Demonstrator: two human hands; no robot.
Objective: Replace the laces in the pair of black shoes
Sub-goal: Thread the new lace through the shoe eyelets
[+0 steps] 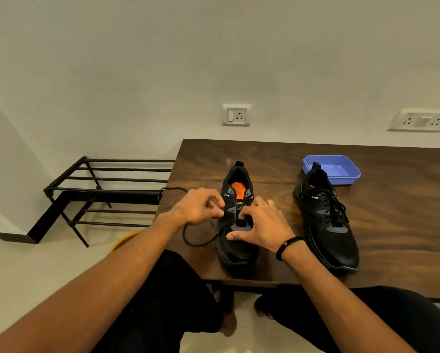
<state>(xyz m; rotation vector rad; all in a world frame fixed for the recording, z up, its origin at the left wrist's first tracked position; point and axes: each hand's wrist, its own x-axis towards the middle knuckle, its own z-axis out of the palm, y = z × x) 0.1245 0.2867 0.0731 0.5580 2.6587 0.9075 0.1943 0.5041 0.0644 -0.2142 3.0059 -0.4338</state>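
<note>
At centre frame, over the left-hand shoe (pixel 238 225), both hands work close together. The left hand (pixel 201 207) has its fingers curled and appears to pinch the black lace (pixel 201 242) just beside the shoe's eyelet row; the exact contact is too small to tell. The right hand (pixel 261 224) lies on the shoe's vamp, thumb stretched across the toe side and fingertips curled in at the eyelets, pinning the upper; whether it also pinches lace I cannot tell. A dark band sits on that wrist.

From the left hand the lace sags in a loose loop off the left edge of the wooden table (pixel 392 225), and another run of it trails toward the upper left. It looks thin, limp and light, so it will likely flop and slide out of an eyelet unless gripped near its stiff tip; the tip is the place to hold for threading. The shoe seems light with a soft mesh upper, so it probably needs that steadying press to stop it skating on the smooth tabletop.

Right of centre stands the second shoe (pixel 327 220), fully laced, its heel just in front of a blue plastic tray (pixel 341 169). A black metal rack (pixel 107 189) stands at left, and wall sockets (pixel 236 115) sit above.
</note>
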